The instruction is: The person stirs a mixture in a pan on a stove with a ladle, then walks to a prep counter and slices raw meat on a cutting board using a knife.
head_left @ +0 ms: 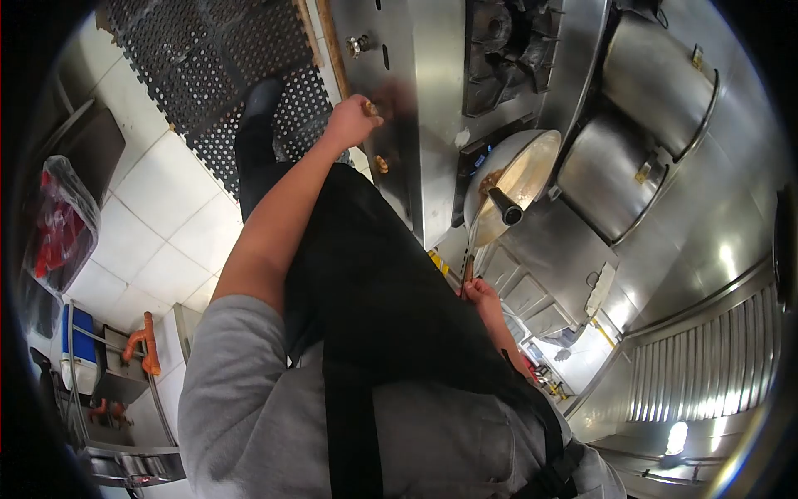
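My left hand (353,123) is closed around a brass-coloured knob (371,108) on the steel stove front (399,125). A similar knob (381,164) sits just beside it. My right hand (482,293) grips the brown handle of a utensil (468,270), whose thin metal part reaches to the pan. The light-coloured pan (542,158) has brown food inside and a black handle (504,206) pointing towards me. Where the utensil's tip ends is hard to make out.
Black burner grates (509,54) are beyond the stove front. Two large steel pots (611,175) stand behind the pan, near a steel hood (698,358). A perforated black mat (208,75) covers part of the tiled floor. Several white containers (525,298) lie right of my right hand.
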A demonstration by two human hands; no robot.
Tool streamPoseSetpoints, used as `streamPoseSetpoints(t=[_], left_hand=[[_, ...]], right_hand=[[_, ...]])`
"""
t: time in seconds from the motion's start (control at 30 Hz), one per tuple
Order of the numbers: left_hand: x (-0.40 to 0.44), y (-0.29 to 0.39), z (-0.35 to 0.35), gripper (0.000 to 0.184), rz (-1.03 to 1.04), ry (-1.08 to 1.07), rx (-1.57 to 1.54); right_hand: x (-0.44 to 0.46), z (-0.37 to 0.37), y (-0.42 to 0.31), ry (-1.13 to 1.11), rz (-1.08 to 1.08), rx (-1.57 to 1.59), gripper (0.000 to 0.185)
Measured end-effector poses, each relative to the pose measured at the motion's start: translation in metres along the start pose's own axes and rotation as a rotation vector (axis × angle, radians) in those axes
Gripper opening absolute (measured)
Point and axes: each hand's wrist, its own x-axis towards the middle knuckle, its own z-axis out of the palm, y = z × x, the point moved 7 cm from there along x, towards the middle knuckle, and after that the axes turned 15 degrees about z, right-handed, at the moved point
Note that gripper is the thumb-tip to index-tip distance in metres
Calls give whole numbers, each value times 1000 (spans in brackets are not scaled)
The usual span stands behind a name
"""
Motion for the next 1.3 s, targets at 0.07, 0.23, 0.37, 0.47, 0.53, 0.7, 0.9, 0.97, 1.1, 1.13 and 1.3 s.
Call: streamPoseSetpoints(t=[0.07,0.23,0.37,0.47,0.53,0.7,0.9,0.97,1.1,1.13,1.3], left_hand=[[-1,2,-1,54,-11,-3,-17],[-2,5,-3,54,1,-15,-19],[-3,6,-4,58,65,10,15],[-14,4,-18,61,120,78,160],[-24,-25,-28,61,31,-5,241],[-104,-62,-91,47,-131,-75,564],[-260,-152,-197,51,-217,-58,934],[-318,-183,-212,47,-183,-125,1111],[-430,-179,-198,40,-241,-81,1044],[-450,-192,-192,40,-190,-40,931],[-524,-159,-112,25,-238,199,501]], right_hand=[[0,-2,2,21,20,2,14],[8,0,11,36,25,135,10],[15,-18,29,15,1,382,8],[37,-67,48,169,-75,297,10],[57,-87,41,280,-114,280,7],[86,-87,-22,362,-374,257,12],[117,-117,38,367,-603,57,26],[117,-154,44,668,-741,-224,28],[126,-152,-9,724,-1037,-186,28],[140,-147,-20,720,-1002,-136,26],[122,-140,16,566,-914,-176,25]])
